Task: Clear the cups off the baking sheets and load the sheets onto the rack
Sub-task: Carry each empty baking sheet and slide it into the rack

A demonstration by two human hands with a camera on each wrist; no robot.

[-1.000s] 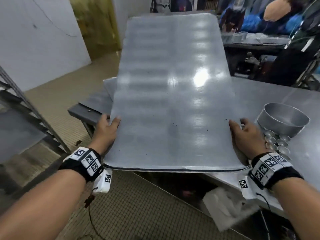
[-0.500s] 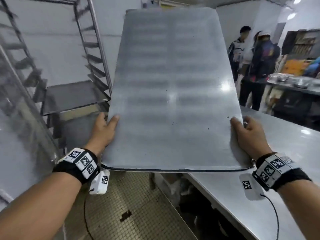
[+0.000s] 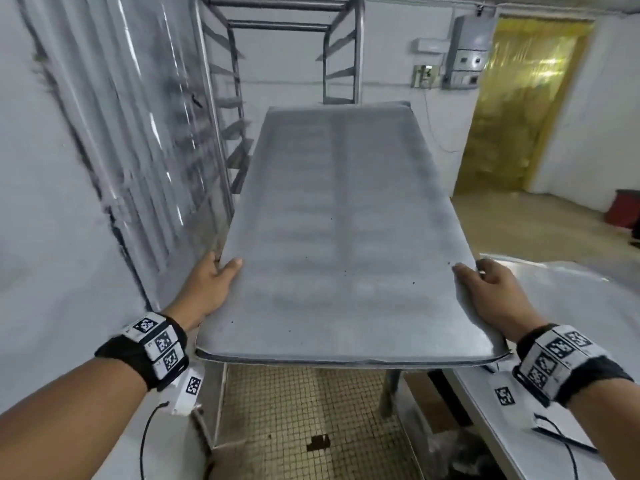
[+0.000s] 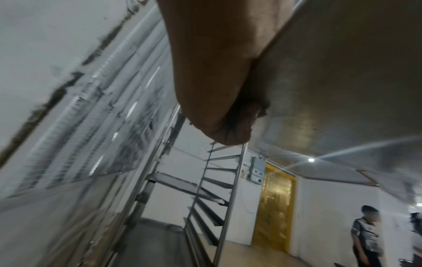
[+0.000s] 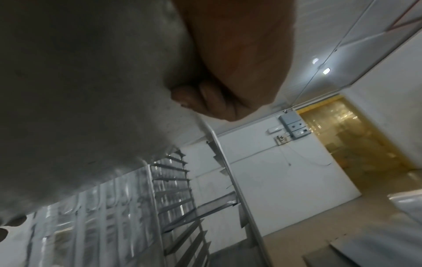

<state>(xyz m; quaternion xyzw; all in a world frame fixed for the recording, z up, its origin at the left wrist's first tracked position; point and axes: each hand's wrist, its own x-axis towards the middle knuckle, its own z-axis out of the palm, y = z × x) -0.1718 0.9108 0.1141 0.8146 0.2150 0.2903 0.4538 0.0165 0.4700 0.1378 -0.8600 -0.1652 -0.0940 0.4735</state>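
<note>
I carry a large bare metal baking sheet [image 3: 339,244] in the air, long side pointing away from me. My left hand [image 3: 214,282] grips its left edge near the close corner, thumb on top and fingers under it. My right hand [image 3: 488,289] grips the right edge the same way. Ahead stands the tall metal rack [image 3: 277,64] with angled side runners; the sheet's far end points at it. In the left wrist view the rack [image 4: 205,189] holds one sheet on a lower runner. No cups are in view.
A steel table [image 3: 571,323] lies to my right, its corner below my right wrist. A clear plastic cover [image 3: 131,133] hangs on the left by the white wall. A yellow strip curtain doorway [image 3: 519,109] is at the back right. A person [image 4: 367,236] stands far off.
I have turned left away from the table with the sheet held in both hands. The rack has come from the left side to straight ahead, and the bowl and cups have left the view.
</note>
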